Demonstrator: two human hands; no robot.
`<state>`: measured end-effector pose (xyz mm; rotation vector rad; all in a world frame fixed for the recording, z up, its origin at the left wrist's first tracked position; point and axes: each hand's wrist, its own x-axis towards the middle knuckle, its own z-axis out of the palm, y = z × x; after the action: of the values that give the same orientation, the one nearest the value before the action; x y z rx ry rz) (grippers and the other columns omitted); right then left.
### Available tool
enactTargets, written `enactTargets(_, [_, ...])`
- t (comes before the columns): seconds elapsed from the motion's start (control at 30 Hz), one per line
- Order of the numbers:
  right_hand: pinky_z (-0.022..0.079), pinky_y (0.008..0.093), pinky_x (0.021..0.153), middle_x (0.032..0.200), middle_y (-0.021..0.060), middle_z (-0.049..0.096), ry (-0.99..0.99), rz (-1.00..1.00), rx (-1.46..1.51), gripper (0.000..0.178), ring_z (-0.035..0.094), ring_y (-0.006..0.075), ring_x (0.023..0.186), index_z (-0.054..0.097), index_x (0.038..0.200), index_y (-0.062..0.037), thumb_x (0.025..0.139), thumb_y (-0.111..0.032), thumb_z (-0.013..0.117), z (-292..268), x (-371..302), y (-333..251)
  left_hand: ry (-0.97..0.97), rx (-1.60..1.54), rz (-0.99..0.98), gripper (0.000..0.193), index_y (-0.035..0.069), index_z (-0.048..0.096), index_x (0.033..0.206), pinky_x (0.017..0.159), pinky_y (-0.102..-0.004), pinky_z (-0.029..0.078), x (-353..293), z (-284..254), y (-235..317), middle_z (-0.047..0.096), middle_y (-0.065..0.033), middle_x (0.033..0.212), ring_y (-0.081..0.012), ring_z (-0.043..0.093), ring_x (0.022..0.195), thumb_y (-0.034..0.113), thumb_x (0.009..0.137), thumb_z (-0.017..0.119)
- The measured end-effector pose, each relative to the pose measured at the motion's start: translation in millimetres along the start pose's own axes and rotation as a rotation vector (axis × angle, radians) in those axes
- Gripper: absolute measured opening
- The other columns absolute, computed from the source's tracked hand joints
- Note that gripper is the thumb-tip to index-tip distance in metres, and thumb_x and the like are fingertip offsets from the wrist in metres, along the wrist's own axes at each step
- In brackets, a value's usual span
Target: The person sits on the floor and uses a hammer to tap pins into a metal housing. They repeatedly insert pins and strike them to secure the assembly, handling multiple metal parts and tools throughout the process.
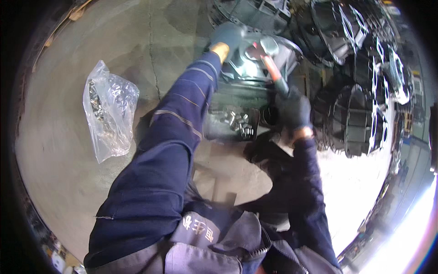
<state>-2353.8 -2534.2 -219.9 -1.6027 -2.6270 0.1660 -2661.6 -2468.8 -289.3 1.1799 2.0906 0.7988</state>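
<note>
In my right hand (294, 111), gloved in dark grey, is a hammer (273, 70) with a red and black handle. Its head is over a dark metal housing (285, 51) that lies in front of me. At the left side of that housing is my left hand (229, 35), gloved too and smeared by motion, so its fingers do not show clearly. Between my forearms, nearer to me, a dark tray (211, 128) holds several short shiny metal pieces (239, 122).
On the concrete floor at left lies a clear plastic bag (114, 109) with metal parts inside. Large ribbed metal housings stand at the far side (255, 13) and to the right (351, 116). Bright light falls on the floor at lower right.
</note>
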Motion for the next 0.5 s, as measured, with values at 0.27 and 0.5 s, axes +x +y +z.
enactTargets(0.27, [0.055,0.0376,0.056,0.076,0.0093,0.071,0.607,-0.388,0.128,0.009,0.07,0.0241,0.066,0.072,0.083,-0.0073,0.085,-0.016,0.076,-200,54,-7,0.02,0.119,0.077,0.06,0.0,0.075,0.107,0.095,-0.0533,0.051,-4,-1,-1,0.069,-0.0288,0.112,-0.0457,0.068,0.104,0.049,0.102,0.04])
enactTargets(0.5, [0.055,0.0527,0.067,0.076,0.0166,0.071,0.142,-0.023,0.017,0.024,0.07,0.0387,0.07,0.067,0.099,-0.0077,0.093,-0.031,0.066,-25,-5,-32,0.014,0.169,0.049,0.051,0.008,0.077,0.108,0.093,-0.0484,0.055,-2,-3,3,0.074,-0.0208,0.113,-0.039,0.071,0.106,0.049,0.099,0.048])
